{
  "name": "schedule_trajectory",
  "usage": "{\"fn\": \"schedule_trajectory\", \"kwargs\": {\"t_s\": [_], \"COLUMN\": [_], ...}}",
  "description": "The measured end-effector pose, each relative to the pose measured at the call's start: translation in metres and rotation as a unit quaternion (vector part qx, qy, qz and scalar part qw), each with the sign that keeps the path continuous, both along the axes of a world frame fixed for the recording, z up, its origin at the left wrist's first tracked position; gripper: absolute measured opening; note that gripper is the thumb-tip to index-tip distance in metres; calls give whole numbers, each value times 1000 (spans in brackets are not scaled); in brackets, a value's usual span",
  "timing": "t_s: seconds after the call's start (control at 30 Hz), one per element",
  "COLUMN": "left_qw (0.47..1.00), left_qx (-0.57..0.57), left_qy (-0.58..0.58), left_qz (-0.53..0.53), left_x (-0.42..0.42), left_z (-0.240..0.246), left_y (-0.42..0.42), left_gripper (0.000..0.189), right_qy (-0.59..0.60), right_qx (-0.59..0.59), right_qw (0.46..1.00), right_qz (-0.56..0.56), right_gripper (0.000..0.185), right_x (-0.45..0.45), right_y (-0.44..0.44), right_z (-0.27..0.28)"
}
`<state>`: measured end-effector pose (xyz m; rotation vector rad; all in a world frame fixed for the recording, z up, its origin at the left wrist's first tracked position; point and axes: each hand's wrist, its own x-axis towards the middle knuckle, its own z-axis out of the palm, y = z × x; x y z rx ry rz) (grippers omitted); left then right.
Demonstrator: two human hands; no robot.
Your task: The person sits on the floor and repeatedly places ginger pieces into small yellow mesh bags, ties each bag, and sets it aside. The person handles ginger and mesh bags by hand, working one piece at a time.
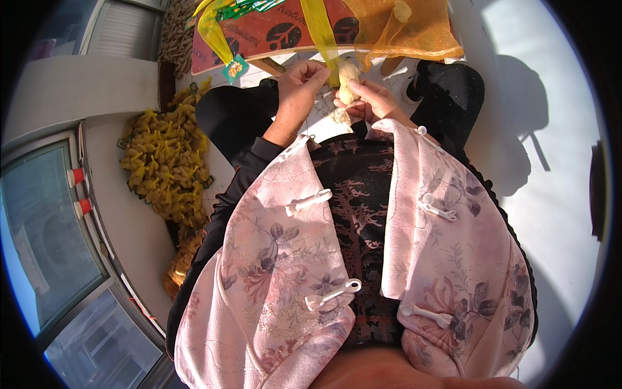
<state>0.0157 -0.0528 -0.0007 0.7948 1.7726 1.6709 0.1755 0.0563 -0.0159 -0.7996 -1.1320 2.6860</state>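
Note:
Above my lap, my right hand (369, 99) grips a large pale peanut-shaped thing (348, 80). Close on its left, my left hand (303, 87) pinches thumb and forefinger together at the edge of a yellow mesh strip (318, 29). This strip hangs over the front edge of a red printed board (262, 36). Another yellow mesh strip (210, 31) with a green picture tag (236, 69) droops from the board's left part. An orange mesh bag (413, 34) covers the board's right part, with one pale piece (402, 10) on or in it.
On the floor at left lies a heap of yellow-netted peanut-shaped things (165, 165) with green tags. More loose tan pieces (179, 34) are piled beyond it. A window (53, 228) lines the left side. Pale crumbs (337, 115) lie on the tiles between my legs.

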Motion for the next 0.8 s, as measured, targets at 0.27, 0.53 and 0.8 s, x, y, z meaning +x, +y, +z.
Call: {"fn": "schedule_trajectory", "kwargs": {"t_s": [0.27, 0.53, 0.8], "left_qw": [995, 938, 854], "left_qx": [-9, -14, -48], "left_qy": [98, 346, 516], "left_qz": [33, 22, 33], "left_x": [6, 4, -6], "left_z": [10, 17, 15], "left_y": [0, 4, 16], "left_gripper": [8, 14, 12], "right_qy": [-24, 10, 7], "right_qx": [35, 88, 95], "right_qw": [999, 996, 995], "right_qz": [-5, -19, -26], "right_gripper": [40, 39, 36], "right_x": [-4, -5, -5], "right_y": [1, 0, -4], "right_z": [-3, -3, 3]}}
